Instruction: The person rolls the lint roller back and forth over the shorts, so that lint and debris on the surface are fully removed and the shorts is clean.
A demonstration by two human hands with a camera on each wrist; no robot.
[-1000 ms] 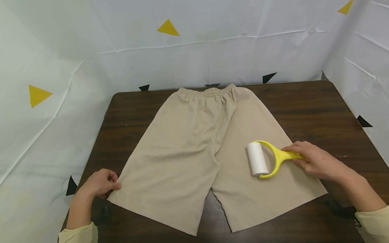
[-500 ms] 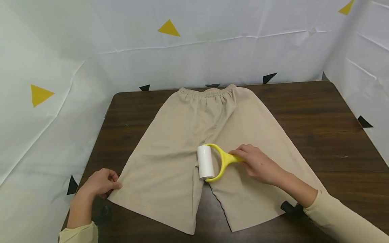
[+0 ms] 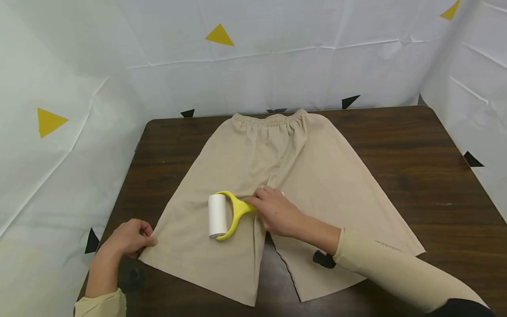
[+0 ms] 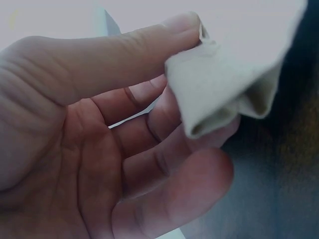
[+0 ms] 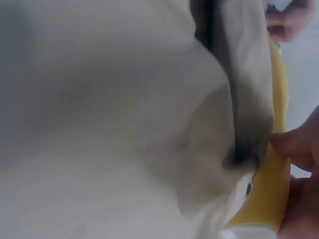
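Observation:
Beige shorts with a gathered elastic waistband lie spread on the dark wooden table, waistband toward the back. My left hand pinches the outer hem corner of the left leg between thumb and fingers; the left wrist view shows the folded cloth under the thumb. My right hand grips the yellow handle of a lint roller. Its white roll lies over the left leg of the shorts, and the hand is above the crotch. In the right wrist view the yellow handle runs beside the fingers.
The dark wood table extends past the shorts on both sides. White sheeting with yellow and black triangles stands behind and at the sides. A black piece sits at the right wrist. The right sleeve crosses the shorts' right leg.
My right hand has moved left with the lint roller, from the right leg across the crotch onto the left leg. My left hand has kept its pinch on the hem corner.

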